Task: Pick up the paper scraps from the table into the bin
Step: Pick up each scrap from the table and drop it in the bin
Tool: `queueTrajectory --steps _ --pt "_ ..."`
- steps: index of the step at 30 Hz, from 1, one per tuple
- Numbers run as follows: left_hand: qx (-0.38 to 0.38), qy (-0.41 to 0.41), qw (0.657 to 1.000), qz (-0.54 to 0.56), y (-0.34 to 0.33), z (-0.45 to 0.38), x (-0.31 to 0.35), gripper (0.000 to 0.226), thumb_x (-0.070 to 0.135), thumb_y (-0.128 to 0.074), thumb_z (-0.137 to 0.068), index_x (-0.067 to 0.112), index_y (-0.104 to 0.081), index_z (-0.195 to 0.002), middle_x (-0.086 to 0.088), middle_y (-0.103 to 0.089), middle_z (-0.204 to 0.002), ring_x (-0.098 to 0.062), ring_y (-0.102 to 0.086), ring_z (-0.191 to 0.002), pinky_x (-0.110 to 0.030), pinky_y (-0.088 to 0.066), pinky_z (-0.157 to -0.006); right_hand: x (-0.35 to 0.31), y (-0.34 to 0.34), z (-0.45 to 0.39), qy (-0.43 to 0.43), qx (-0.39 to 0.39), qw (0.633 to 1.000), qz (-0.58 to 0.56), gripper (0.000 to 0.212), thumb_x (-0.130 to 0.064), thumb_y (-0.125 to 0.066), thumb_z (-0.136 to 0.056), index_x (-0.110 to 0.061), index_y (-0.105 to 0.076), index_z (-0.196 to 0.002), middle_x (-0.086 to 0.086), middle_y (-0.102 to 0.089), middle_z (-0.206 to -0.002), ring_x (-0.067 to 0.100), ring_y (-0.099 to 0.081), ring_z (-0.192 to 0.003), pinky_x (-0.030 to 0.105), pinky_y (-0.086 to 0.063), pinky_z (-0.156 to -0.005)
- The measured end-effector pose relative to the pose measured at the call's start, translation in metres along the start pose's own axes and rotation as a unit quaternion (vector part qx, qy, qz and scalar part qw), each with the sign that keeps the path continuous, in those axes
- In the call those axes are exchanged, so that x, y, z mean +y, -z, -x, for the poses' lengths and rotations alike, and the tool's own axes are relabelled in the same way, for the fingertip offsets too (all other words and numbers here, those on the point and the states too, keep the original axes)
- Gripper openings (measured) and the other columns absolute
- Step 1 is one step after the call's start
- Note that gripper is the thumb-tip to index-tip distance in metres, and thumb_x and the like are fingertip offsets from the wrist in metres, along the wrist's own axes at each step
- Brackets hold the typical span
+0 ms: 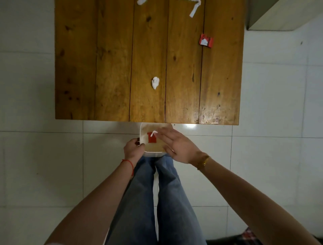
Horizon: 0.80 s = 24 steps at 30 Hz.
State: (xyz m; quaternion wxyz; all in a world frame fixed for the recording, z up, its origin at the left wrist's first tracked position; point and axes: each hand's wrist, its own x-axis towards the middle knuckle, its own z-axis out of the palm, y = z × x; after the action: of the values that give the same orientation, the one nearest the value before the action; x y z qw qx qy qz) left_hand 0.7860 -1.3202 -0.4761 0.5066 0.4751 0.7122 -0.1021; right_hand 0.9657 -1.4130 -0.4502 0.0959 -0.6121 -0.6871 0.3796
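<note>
A small white bin (144, 129) is held just below the near edge of the wooden table (111, 66). My left hand (133, 149) grips the bin's left rim. Above the bin's right side my right hand (176, 145) hovers with fingers spread and nothing in it. Inside the bin lie a red scrap (152, 139) and a thin white strip (153, 133). On the table remain a crumpled white scrap (155, 82) near the middle, a red and white scrap (206, 40) at the right, a white paper strip (194, 8) and another white scrap (141, 1) at the far edge.
White floor tiles (35, 157) surround the table. My legs in blue jeans (157, 201) stand under the bin. A pale cabinet or box (265, 15) stands at the upper right beside the table. A dark patterned object (248, 235) lies at the bottom right.
</note>
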Motion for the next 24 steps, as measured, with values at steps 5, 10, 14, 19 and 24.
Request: queueTrajectory --steps 5,10,14,19,24 --pt "-0.004 -0.003 1.000 0.008 0.005 -0.004 0.002 0.030 0.010 -0.054 -0.080 0.014 -0.066 -0.108 -0.005 -0.068 -0.108 -0.015 -0.055 -0.085 -0.023 -0.042 -0.080 0.021 0.044 -0.050 -0.094 0.092 0.991 0.003 0.057 -0.026 -0.040 -0.095 -0.018 -0.025 -0.150 0.005 -0.022 -0.158 0.023 -0.023 -0.144 0.045 -0.024 -0.116" --pt "-0.012 -0.011 1.000 0.011 0.007 -0.009 0.002 0.028 0.010 -0.056 -0.080 0.015 -0.067 -0.105 -0.002 -0.068 -0.102 -0.013 -0.057 -0.083 -0.023 -0.043 -0.076 0.039 0.085 -0.109 -0.137 0.121 0.983 0.033 0.060 -0.030 -0.039 -0.097 -0.019 -0.016 -0.151 0.003 -0.013 -0.160 0.023 -0.012 -0.147 0.043 -0.014 -0.119" --pt "-0.014 -0.012 1.000 0.018 0.011 -0.010 0.002 0.029 0.011 -0.056 -0.080 0.015 -0.066 -0.107 0.002 -0.064 -0.095 -0.009 -0.055 -0.076 -0.018 -0.041 -0.067 0.041 0.087 -0.131 -0.126 0.085 0.987 0.047 0.060 -0.027 -0.040 -0.097 -0.015 -0.017 -0.151 0.006 -0.016 -0.160 0.024 -0.014 -0.146 0.042 -0.017 -0.119" --pt "-0.012 -0.007 1.000 0.016 0.016 -0.009 -0.001 0.027 0.009 -0.055 -0.081 0.015 -0.066 -0.104 -0.002 -0.068 -0.101 -0.013 -0.056 -0.082 -0.024 -0.043 -0.072 0.016 0.052 -0.100 -0.099 0.046 0.994 0.006 0.061 -0.022 -0.044 -0.093 -0.016 -0.021 -0.150 0.005 -0.021 -0.158 0.025 -0.029 -0.140 0.038 -0.032 -0.112" --pt "-0.017 -0.012 1.000 0.004 0.021 0.003 -0.007 0.031 0.010 -0.054 -0.079 0.014 -0.066 -0.108 -0.005 -0.069 -0.104 -0.015 -0.057 -0.083 -0.023 -0.043 -0.075 -0.020 -0.005 -0.029 -0.041 -0.031 0.999 -0.011 0.065 -0.018 -0.046 -0.090 -0.018 -0.021 -0.150 0.005 -0.022 -0.158 0.024 -0.042 -0.131 0.032 -0.040 -0.105"
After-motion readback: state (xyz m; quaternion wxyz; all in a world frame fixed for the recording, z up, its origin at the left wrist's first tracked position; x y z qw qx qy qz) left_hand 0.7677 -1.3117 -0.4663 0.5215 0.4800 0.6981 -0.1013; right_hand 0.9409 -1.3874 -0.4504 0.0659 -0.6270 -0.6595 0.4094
